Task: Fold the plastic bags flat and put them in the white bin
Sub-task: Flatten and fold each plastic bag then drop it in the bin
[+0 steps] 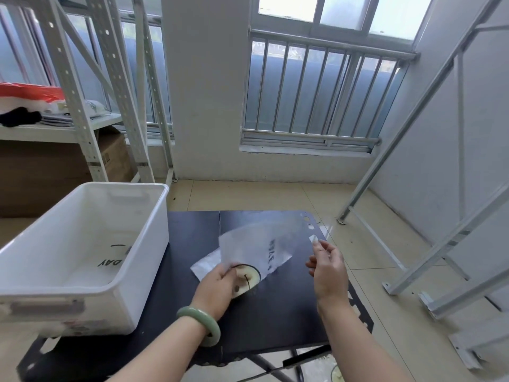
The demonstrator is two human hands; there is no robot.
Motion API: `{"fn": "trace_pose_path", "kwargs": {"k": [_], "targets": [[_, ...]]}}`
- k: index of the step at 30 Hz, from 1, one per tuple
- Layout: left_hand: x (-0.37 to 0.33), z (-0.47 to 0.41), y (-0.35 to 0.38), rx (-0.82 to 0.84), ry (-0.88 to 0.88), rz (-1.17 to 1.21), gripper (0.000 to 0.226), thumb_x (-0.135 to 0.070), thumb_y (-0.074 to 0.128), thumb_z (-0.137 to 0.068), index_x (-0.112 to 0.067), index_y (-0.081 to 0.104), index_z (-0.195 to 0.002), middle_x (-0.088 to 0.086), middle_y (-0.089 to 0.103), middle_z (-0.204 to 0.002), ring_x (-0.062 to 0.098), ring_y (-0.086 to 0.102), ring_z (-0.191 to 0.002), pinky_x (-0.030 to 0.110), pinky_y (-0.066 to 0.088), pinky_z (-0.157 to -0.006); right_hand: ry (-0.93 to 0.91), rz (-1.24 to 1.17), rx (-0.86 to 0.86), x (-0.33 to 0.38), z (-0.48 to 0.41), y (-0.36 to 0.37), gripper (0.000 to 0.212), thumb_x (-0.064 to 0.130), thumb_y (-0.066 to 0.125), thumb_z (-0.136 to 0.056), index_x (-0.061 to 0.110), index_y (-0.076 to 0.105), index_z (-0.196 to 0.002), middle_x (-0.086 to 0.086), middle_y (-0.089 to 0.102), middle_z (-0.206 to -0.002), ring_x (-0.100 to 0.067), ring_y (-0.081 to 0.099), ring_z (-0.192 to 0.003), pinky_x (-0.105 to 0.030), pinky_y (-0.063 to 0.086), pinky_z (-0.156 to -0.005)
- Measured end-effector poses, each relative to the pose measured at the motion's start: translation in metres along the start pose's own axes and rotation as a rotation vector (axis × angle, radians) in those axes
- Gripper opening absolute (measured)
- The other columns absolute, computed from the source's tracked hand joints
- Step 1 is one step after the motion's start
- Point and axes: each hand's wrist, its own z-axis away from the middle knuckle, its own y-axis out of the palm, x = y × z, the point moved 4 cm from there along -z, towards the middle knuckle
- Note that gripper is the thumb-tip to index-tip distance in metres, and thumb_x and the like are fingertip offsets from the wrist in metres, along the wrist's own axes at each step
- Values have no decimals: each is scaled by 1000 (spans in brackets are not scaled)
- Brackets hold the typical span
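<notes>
While the left hand (220, 282) grips the near corner of the clear plastic bag (256, 244), the right hand (327, 268) pinches its far edge, holding it just over the black table (275, 312). Bag print: black lettering, unreadable, and a round cream face. White bin (162, 216) stands left on the table, "DAY" upside down inside; metal rack (68, 78) behind it.

A thick, smooth, glossy pale green bangle of stone-like material (199, 325) circles the wrist of the left hand (217, 282), toward 6 o'clock in view. The left forearm (165, 354) and right forearm (358, 340) are bare.
</notes>
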Motion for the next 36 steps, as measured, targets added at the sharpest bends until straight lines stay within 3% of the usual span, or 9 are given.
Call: {"fn": "trace_pose_path", "kwargs": {"k": [3, 10, 15, 17, 20, 22, 24, 28, 36], "targets": [[-3, -4, -9, -84, -95, 169, 28, -6, 45, -94, -21, 68, -94, 4, 69, -95, 24, 66, -88, 37, 52, -81, -163, 123, 2, 5, 4, 3, 18, 34, 50, -95, 22, 54, -109, 5, 58, -87, -19, 58, -86, -24, 44, -74], [1, -5, -22, -148, -139, -274, 49, -4, 41, -87, -25, 43, -131, 3, 60, -103, 23, 56, -88, 29, 40, -70, -598, 807, 242, 1, 20, 38, 38, 36, 47, -92, 21, 53, -126, 5, 52, -124, -10, 43, -118, -25, 30, -102], [-1, -5, -27, -95, -116, -381, 54, -6, 41, -85, -30, 38, -133, -1, 63, -92, 15, 60, -73, 25, 44, -60, -620, 1001, 518, -8, 37, 66, 49, 33, 35, -100, 25, 27, -147, 6, 16, -157, -10, 7, -145, -23, -2, -115], [-2, -5, -31, -162, -28, -517, 65, -9, 44, -83, -34, 26, -140, 1, 61, -109, 21, 61, -89, 29, 48, -73, -625, 1095, 619, -17, 42, 78, 53, 37, 22, -100, 24, 15, -151, 7, 2, -160, -8, -8, -146, -24, -15, -114], [-5, -2, -30, -279, 271, -923, 82, -10, 57, -76, -43, 13, -136, 2, 34, -143, 23, 38, -128, 34, 34, -103, -614, 1180, 698, -32, 44, 90, 84, 53, -9, -76, 21, 4, -152, 6, -6, -160, -8, -15, -145, -28, -20, -113], [-6, -3, -20, -290, 507, -1017, 76, -9, 65, -63, -37, 35, -126, 5, 41, -141, 23, 34, -129, 35, 34, -103, -594, 1215, 734, -40, 45, 94, 86, 53, -12, -75, 18, 3, -152, 5, -6, -160, -9, -14, -145, -32, -18, -115], [-8, 0, -8, -175, 604, -1108, 50, -14, 50, -71, -32, 54, -118, 8, 45, -142, 23, 28, -134, 32, 25, -107, -555, 1228, 775, -47, 44, 97, 63, 43, 4, -95, 17, 4, -152, 5, -5, -160, -10, -13, -146, -33, -15, -116], [9, -7, 4, 127, 421, -1157, 60, -10, 28, -96, -31, 10, -150, -5, -6, -159, 14, -6, -146, 28, -3, -116, -473, 1215, 804, -54, 41, 97, 54, 32, 18, -103, 17, 2, -152, 5, -4, -160, -9, -12, -146, -32, -14, -116], [20, -15, -4, 206, 319, -1290, 50, -32, 18, -103, -30, 2, -150, -3, -9, -159, 16, -8, -146, 31, -6, -116, -377, 1293, 700, -56, 29, 86, 59, 45, 16, -101, 22, -1, -152, 4, -12, -159, -12, -17, -145, -32, -13, -116]]}}
